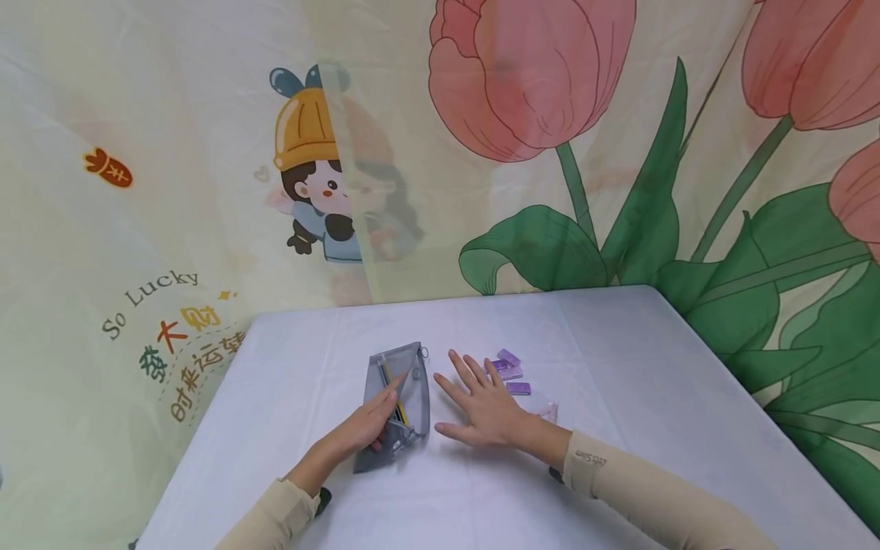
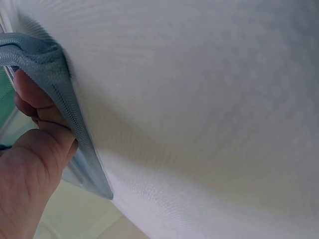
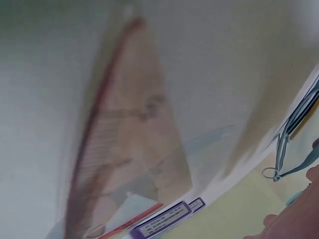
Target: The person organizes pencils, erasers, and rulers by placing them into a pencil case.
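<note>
Back cloth (image 1: 522,76): It hangs behind everything, with big pink tulips, green leaves and a cartoon child in a yellow hat.
Table (image 1: 619,367): It wears a white cover, and the small things lie on it.
Pouch (image 1: 416,397) place: It is near the middle of the table, a bit to the left, in the left hand (image 1: 367,428).
Pouch direction: The long way runs away from the person. The far end leans a little to the right, the near end to the left.
Pouch look: It is grey, soft and see-through, with a zip side on the right. In the left wrist view it looks more blue.
Right hand (image 1: 484,409): The fingers are spread wide, just right of the pouch. The back of the hand faces up. I cannot tell if it touches the table.
Left hand: The fingers are bent and hold the pouch by its near part.
Clear packet (image 1: 548,412): It lies by the right wrist, see-through with some pink. In the right wrist view it is blurry.
Sticks (image 1: 402,414): Thin, yellow and dark, they lie along the pouch inside it.
Purple blocks (image 1: 519,389): They sit close together, just past the right hand.
Ring (image 1: 425,352): It is at the far right corner of the pouch.
</note>
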`<state>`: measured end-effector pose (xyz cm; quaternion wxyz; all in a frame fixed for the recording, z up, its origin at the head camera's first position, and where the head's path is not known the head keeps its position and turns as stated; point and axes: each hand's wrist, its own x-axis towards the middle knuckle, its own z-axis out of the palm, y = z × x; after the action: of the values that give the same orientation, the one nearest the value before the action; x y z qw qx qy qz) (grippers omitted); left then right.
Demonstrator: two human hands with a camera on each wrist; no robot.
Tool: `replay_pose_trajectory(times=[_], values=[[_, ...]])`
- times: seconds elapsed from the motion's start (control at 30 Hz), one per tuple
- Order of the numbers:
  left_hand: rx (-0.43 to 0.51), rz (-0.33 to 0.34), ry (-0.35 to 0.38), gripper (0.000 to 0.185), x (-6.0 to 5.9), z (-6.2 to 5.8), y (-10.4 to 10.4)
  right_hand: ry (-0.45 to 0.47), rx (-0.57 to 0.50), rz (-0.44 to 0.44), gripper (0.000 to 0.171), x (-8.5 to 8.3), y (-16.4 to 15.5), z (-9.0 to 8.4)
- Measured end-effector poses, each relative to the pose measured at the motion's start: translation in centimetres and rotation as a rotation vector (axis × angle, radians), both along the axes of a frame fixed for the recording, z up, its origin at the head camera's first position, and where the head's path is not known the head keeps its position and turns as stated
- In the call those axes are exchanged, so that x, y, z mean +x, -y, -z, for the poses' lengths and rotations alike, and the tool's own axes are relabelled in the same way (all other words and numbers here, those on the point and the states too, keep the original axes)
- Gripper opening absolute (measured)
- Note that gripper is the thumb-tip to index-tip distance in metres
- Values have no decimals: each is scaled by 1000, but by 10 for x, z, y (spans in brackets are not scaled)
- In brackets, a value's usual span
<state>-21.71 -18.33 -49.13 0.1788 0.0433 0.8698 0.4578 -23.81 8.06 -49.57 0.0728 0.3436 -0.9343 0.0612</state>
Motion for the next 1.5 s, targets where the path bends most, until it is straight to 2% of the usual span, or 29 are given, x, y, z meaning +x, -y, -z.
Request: replay_pose_trajectory(times=[0.33, 0.53, 0.7, 1.13, 1.37, 1.5], values=[[15, 3, 4, 52, 0, -2, 1, 25, 1, 28, 86, -1, -15, -2], [26, 19, 2, 52, -1, -3, 1, 91, -21, 70, 89, -3, -28, 0], [32, 27, 2, 52, -1, -2, 3, 74, -35, 86, 95, -6, -41, 0], [39, 3, 9, 51, 0, -2, 3, 132, -156, 156, 102, -15, -83, -12], [35, 7, 13, 53, -1, -1, 2, 182, -186, 182, 104, -21, -104, -7], [27, 15, 15, 53, 0, -2, 2, 217, -270, 180, 98, -23, -114, -8]])
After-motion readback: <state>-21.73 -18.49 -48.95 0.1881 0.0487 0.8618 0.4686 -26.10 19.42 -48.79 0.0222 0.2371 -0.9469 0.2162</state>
